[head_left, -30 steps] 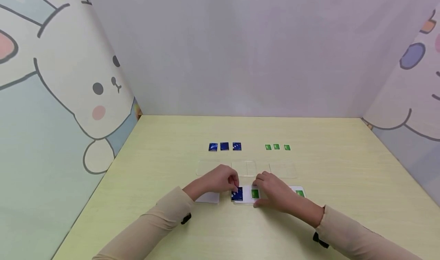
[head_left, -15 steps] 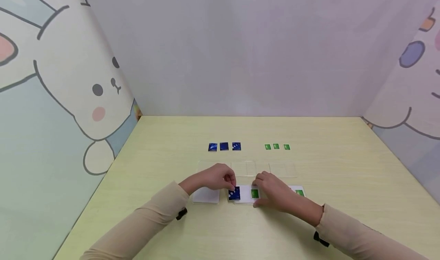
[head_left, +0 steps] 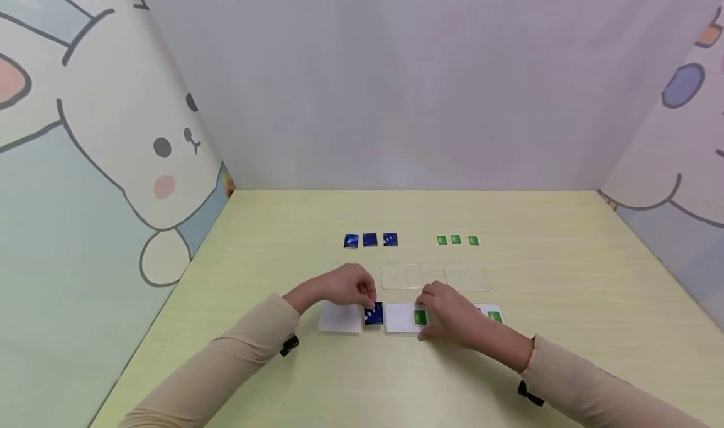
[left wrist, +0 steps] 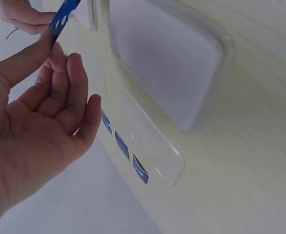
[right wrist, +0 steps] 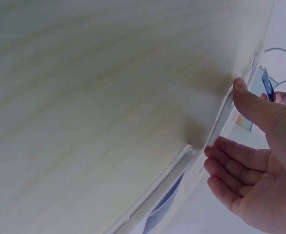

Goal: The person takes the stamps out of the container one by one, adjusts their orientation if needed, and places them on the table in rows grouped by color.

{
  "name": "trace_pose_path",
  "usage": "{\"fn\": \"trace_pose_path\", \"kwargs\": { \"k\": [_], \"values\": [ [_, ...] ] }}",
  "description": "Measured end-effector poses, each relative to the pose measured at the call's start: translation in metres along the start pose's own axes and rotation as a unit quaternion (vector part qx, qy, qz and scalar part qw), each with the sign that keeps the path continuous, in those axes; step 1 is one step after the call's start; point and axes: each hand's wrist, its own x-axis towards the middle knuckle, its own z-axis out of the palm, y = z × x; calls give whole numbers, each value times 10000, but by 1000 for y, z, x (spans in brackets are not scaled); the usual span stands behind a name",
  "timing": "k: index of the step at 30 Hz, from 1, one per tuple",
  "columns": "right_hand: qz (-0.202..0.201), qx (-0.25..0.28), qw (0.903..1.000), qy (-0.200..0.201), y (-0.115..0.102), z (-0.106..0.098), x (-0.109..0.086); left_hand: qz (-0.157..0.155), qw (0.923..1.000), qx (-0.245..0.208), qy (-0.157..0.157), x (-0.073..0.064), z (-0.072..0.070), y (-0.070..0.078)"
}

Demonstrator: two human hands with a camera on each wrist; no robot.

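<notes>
My left hand pinches a small blue square card with white spots between thumb and fingertips. That card is over the gap between two shallow clear boxes with white insides. In the left wrist view the card is raised, seen nearly edge-on. The left box lies below my left hand. My right hand holds the middle box by its near and far edges, thumb on the near side. A green square lies on its white surface. My right hand hides the box's right part.
Three blue cards lie in a row at the back, with three green squares to their right. Clear flat lids lie between them and the boxes. A third box with a green square is partly behind my right hand.
My left hand has moved left with the blue card, from over the middle box's left end to the gap beside the left box. My right hand has stayed in place.
</notes>
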Motion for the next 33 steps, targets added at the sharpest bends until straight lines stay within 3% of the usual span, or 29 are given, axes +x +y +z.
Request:
{"fn": "trace_pose_path", "kwargs": {
  "k": [7,16,33],
  "values": [
    [-49,-8,10000,52,0,0,0,-50,9999,70,-70,-2,-11,-5],
    [-51,3,10000,32,1,0,1,-182,9995,208,151,-6,-25,-6],
    [-26,36,10000,17,0,-1,0,-592,9973,445,-13,-15,-46,-8]
  ]
}}
